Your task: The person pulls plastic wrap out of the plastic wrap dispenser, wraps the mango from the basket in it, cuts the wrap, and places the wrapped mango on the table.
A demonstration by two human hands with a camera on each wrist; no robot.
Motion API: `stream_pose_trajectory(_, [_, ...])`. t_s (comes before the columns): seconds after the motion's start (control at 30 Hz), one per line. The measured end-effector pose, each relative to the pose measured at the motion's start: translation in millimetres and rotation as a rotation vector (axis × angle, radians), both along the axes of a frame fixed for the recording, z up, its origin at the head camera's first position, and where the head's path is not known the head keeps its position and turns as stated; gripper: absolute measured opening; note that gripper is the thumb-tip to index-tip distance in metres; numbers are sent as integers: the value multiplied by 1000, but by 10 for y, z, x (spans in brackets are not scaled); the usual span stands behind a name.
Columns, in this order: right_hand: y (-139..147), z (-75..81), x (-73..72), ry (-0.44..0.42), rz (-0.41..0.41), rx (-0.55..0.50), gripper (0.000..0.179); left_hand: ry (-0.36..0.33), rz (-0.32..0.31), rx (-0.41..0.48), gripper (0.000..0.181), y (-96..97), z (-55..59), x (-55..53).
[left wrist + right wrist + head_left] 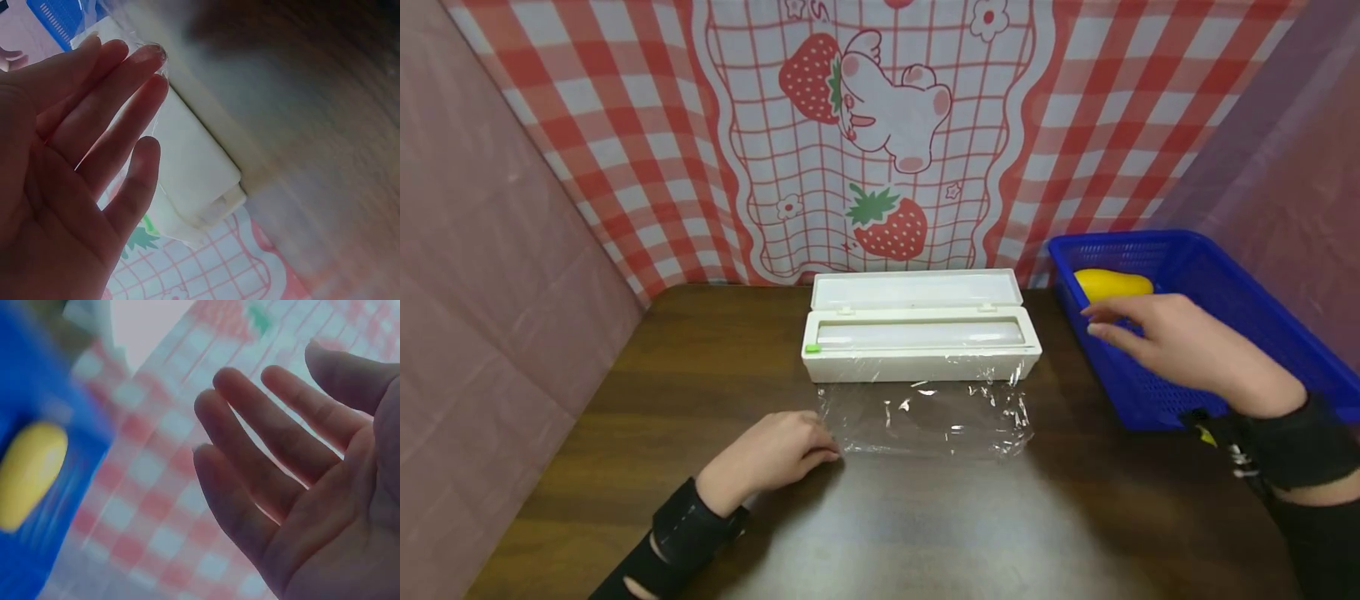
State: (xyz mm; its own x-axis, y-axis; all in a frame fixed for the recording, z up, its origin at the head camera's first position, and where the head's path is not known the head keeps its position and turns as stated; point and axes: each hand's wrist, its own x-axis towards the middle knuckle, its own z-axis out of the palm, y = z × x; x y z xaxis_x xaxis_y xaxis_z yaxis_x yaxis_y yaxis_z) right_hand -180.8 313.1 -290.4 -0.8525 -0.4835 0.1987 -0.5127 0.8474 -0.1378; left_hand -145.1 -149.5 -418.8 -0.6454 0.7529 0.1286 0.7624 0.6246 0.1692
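A white cling film dispenser (850,370) stands at the back of the table, its lid (917,290) tipped back and a roll (917,335) inside. Clear cling film (925,425) hangs over its front and spreads onto the table. My left hand (775,450) is at the film's near left corner. In the left wrist view, film clings at the fingertips (153,55), which are loosely extended. Above the blue basket (1093,358) hovers my right hand (1195,346), fingers relaxed and holding nothing. Near its fingertips lies a smooth yellow oblong thing (1108,284), inside the basket.
The basket fills the table's right side. A red-and-white checked cloth (625,150) with strawberries hangs behind the table. Plain pinkish cloth (490,275) hangs at the left, with similar cloth at the right. A green slider (812,348) sits on the dispenser's left end.
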Motion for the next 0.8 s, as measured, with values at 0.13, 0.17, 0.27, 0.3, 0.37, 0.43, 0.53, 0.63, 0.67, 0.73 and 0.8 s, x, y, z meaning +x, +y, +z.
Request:
stream_pose_trajectory(0.13, [289,92,-344,-63,-124,59,34,-20,3,8,11,-18,-11,2])
stream_pose_trajectory(0.17, [352,98,-433,-78,-144,78,37,-26,4,8,12,-22,-12,1])
stream_pose_trajectory(0.27, [531,82,-710,-140,-183,126,49,-52,7,2,12,-36,-17,1])
stream_pose_trajectory(0.3, [588,65,-800,-156,-195,137,53,-63,10,-2,12,-41,-17,3])
stream_pose_trajectory(0.37, [695,19,-959,-190,-209,142,58,-79,20,-13,12,-49,-18,8])
stream_pose_trajectory(0.43, [784,-51,-1093,-215,-213,135,62,-97,28,-17,13,-56,-18,13])
stream_pose_trajectory(0.53, [855,-183,-1254,-256,-211,120,62,-117,37,-18,15,-60,-22,16])
stream_pose_trajectory(0.63, [844,-335,-1390,-300,-210,122,63,-125,39,-15,15,-61,-28,17])
stream_pose_trajectory(0.67, [830,-383,-1426,-313,-211,124,65,-129,41,-13,15,-61,-28,18])
stream_pose_trajectory(0.73, [796,-477,-1487,-331,-214,132,68,-136,41,-3,14,-61,-29,19])
stream_pose_trajectory(0.8, [760,-556,-1524,-331,-212,146,69,-140,38,9,12,-62,-27,21])
